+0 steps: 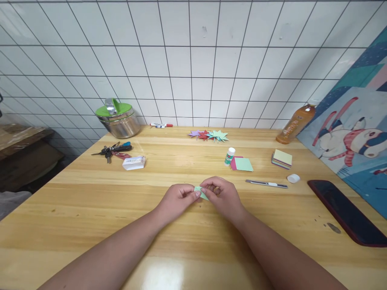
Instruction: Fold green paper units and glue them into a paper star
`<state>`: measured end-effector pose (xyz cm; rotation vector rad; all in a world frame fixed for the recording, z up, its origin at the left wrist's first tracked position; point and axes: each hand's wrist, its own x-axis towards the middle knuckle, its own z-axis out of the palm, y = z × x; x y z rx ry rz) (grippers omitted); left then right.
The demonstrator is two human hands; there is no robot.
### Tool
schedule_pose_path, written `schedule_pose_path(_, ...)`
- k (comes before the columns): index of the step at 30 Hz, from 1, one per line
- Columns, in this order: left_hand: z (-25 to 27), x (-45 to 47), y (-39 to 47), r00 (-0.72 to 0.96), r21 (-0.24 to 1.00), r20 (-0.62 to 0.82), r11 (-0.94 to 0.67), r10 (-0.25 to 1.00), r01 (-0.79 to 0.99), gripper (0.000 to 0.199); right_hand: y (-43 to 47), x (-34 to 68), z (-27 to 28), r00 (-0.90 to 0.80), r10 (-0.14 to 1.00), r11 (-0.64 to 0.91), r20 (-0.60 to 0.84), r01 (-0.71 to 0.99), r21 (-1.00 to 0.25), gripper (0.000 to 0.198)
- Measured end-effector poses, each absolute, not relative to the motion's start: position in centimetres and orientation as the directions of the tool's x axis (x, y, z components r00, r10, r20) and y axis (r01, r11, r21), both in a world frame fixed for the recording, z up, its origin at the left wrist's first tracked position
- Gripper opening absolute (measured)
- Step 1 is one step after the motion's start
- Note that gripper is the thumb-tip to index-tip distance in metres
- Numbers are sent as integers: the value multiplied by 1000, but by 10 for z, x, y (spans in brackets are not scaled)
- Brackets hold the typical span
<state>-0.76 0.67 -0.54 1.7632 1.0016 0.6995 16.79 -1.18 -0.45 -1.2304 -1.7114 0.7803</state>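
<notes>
Between my two hands is a small piece of light green paper (198, 189), partly covered by my fingers and apparently folded. My left hand (180, 199) pinches its left side between thumb and fingers. On the other side, my right hand (223, 197) grips it with thumb and fingertips. Both hands are low over the wooden table. Beyond my right hand, a green paper square (244, 164) overlaps a dark pink paper square (233, 164), with a white-capped glue stick (229, 156) upright beside them.
Spiky folded-paper shapes (218, 135) lie near the tiled wall. To the right are a utility knife (266, 184), a paper stack (281, 158), a white cap (293, 178), a phone (347, 211) and a bottle (296, 124). Leftward are keys (112, 151), a small box (133, 162), a marker (161, 125) and a green-lidded pot (121, 121).
</notes>
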Motion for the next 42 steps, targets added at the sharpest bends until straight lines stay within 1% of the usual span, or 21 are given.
schedule_pose_path(2, -5, -7, 7, 492, 954, -3, -145, 870, 262, 31, -11, 169, -5, -131, 942, 335, 309, 402, -852, 12)
schedule_pose_path(7, -5, -10, 10, 487, 991, -134, 105, 863, 88, 29, -10, 170, -5, -182, 922, 388, 343, 395, -833, 23)
schedule_pose_path(11, -6, -11, 11, 466, 987, -152, 154, 871, 34, 29, -9, 171, -4, -185, 924, 379, 335, 330, -864, 18)
schedule_pose_path(13, -6, -11, 11, 469, 989, -143, 142, 871, 39, 28, -10, 172, -2, -194, 928, 364, 318, 292, -884, 14)
schedule_pose_path(15, -4, -10, 11, 478, 993, -120, 102, 870, 64, 28, -11, 173, -1, -223, 941, 302, 254, 220, -927, 14)
schedule_pose_path(17, -3, -10, 10, 488, 994, -92, 50, 868, 99, 29, -11, 175, 1, -281, 952, 155, 119, 110, -982, 17)
schedule_pose_path(19, -2, -10, 9, 496, 990, -69, -3, 865, 142, 31, -11, 175, 1, -330, 944, -20, -29, 32, -999, 16)
schedule_pose_path(21, -1, -9, 8, 497, 975, -36, -78, 867, 206, 31, -10, 174, 0, -316, 942, -113, -115, 27, -993, 15)
schedule_pose_path(24, -2, -9, 6, 489, 923, 35, -215, 872, 318, 31, -9, 170, -3, -256, 952, -164, -169, 39, -986, 29)
schedule_pose_path(26, -1, -9, 5, 490, 889, 70, -277, 869, 365, 32, -8, 169, -4, -265, 939, -219, -220, 36, -975, 37)
schedule_pose_path(28, 0, -9, 5, 498, 869, 88, -311, 863, 385, 32, -8, 170, -4, -289, 917, -275, -276, 44, -961, 37)
schedule_pose_path(30, 0, -9, 5, 501, 859, 96, -326, 860, 395, 31, -7, 172, -4, -301, 903, -313, -305, 25, -950, 33)
schedule_pose_path(35, 2, -9, 4, 482, 867, 95, -310, 871, 390, 30, -6, 175, -5, -322, 884, -391, -338, -114, -913, 33)
schedule_pose_path(39, 1, -6, 4, 471, 929, 39, -205, 881, 307, 26, -7, 172, -5, -286, 896, -381, -339, -104, -919, 32)
schedule_pose_path(42, -3, -5, 6, 451, 940, 12, -164, 893, 300, 26, -8, 168, -4, -233, 917, -347, -323, -67, -936, 30)
